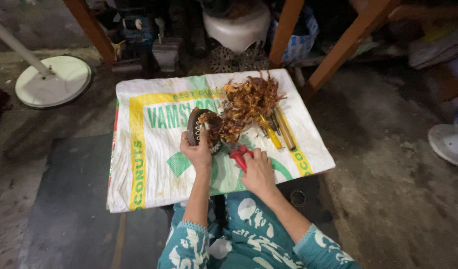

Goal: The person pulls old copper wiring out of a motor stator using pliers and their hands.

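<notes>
My left hand (196, 151) grips a round dark motor stator (203, 127) stood on its edge, with copper wire still in its slots. My right hand (258, 172) is closed on the red handles of a cutting tool (238, 154) whose tip points at the stator. Just beyond lies a tangled heap of pulled-out copper wire (250, 101). All of it rests on a white woven sack (154, 164) with green and yellow print, spread on the floor in front of my knees.
A yellow-handled screwdriver (271, 135) and a wooden-handled tool (285, 130) lie right of the wire heap. A white fan base on a pole (52, 82) stands at left, another white base (450, 143) at right. Orange wooden legs (286, 30) and clutter stand behind; a dark mat (69, 199) lies left.
</notes>
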